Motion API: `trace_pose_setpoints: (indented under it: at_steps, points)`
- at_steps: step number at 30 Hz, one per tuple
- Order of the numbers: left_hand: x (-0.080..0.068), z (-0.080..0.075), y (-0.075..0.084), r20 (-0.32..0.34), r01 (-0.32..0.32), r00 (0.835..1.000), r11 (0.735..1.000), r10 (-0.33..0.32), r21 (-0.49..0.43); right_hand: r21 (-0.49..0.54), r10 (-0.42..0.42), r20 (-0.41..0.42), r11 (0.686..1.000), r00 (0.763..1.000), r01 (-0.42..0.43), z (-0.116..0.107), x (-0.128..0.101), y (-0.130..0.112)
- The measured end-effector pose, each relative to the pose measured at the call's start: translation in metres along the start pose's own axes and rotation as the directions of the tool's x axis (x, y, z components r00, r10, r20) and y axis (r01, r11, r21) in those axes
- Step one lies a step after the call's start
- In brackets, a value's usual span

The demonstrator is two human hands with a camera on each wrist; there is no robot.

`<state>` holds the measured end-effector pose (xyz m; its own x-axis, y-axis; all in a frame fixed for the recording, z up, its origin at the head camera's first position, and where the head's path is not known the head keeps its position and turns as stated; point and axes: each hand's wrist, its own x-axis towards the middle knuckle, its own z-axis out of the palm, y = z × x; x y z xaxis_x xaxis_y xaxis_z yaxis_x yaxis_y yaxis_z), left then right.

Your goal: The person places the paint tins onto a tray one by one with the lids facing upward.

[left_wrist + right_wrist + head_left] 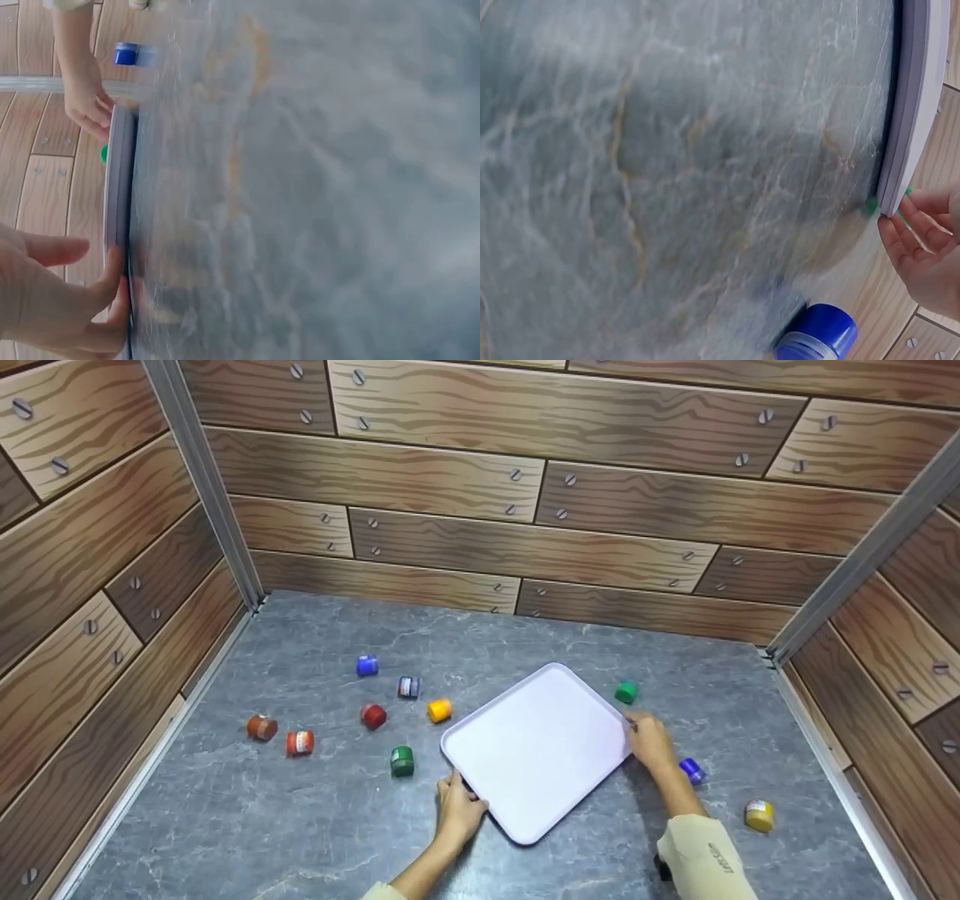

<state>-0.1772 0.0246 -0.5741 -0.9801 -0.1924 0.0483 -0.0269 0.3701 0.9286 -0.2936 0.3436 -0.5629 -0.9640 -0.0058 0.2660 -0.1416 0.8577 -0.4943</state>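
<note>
A pale lilac rectangular tray [540, 750] lies at an angle across the middle of the grey marbled surface. My left hand [459, 810] holds its near left edge; in the left wrist view, that hand's [64, 300] fingers bend against the rim while the thumb stands above it. At the right corner, my right hand [651, 742] grips the rim, its fingers [922, 244] reaching under the edge in the right wrist view. A green paint jar [626, 691] is just beyond the right hand. Near the right forearm lies a blue jar [691, 771].
Several small jars lie left of the tray, among them orange-yellow [439, 710], dark green [402, 761], red [373, 716], blue [367, 665] and orange [300, 742] ones. A yellow jar [759, 815] is at the right. Wood-patterned walls [450, 480] enclose the surface.
</note>
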Motion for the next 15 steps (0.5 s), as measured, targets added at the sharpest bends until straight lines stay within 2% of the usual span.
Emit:
trace_pose_setpoints:
  at_steps: [6,9,15]
  points:
    - [0.007,-0.003,0.000,0.053,-0.079,0.996,0.993,0.075,0.082,-0.065,-0.009,0.000,0.998,1.000,0.009,-0.003,-0.005,0.001]
    - [0.011,-0.005,0.000,0.077,-0.078,0.995,0.991,0.070,0.105,-0.072,0.004,0.016,0.997,1.000,-0.003,-0.006,-0.008,-0.001]
    - [0.019,-0.006,-0.001,0.110,-0.056,0.993,0.987,0.040,0.151,-0.109,0.088,0.058,0.991,0.994,-0.081,-0.011,-0.016,-0.004]
